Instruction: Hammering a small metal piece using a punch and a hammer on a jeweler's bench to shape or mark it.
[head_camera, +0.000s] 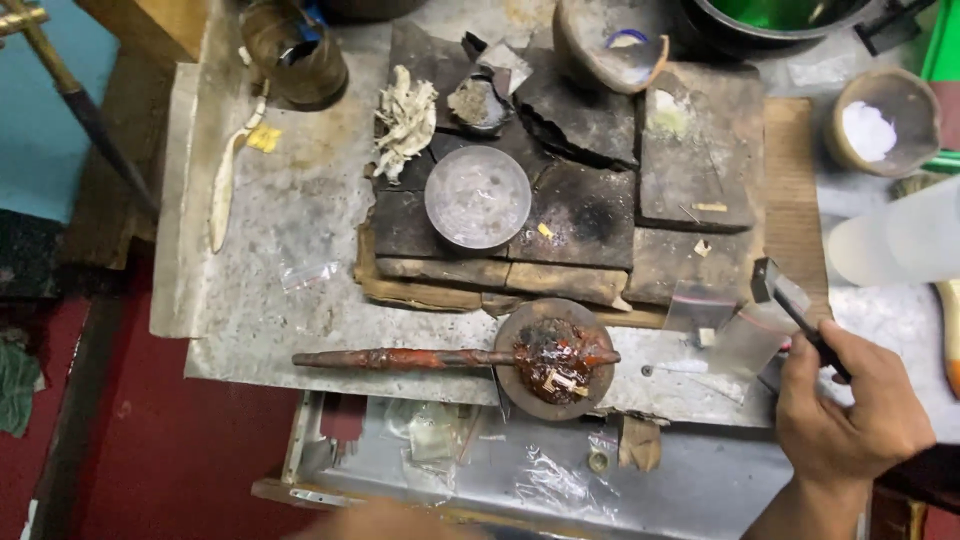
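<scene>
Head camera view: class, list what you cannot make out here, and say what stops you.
- Left hand: blurred, cut by the bottom edge; grip unclear.
- Hammer: handle end hidden inside the right hand.
- Green bowl: cut by the top edge.
- Bits on the round pad: too small.

Right hand: bare, no glove, no ring or watch seen. Wrist + forearm below it bare too, no sleeve in view. Knuckles, fingers visible, thumb side partly hidden. Left hand: blurred sliver at bottom edge, bare, no detail.
</scene>
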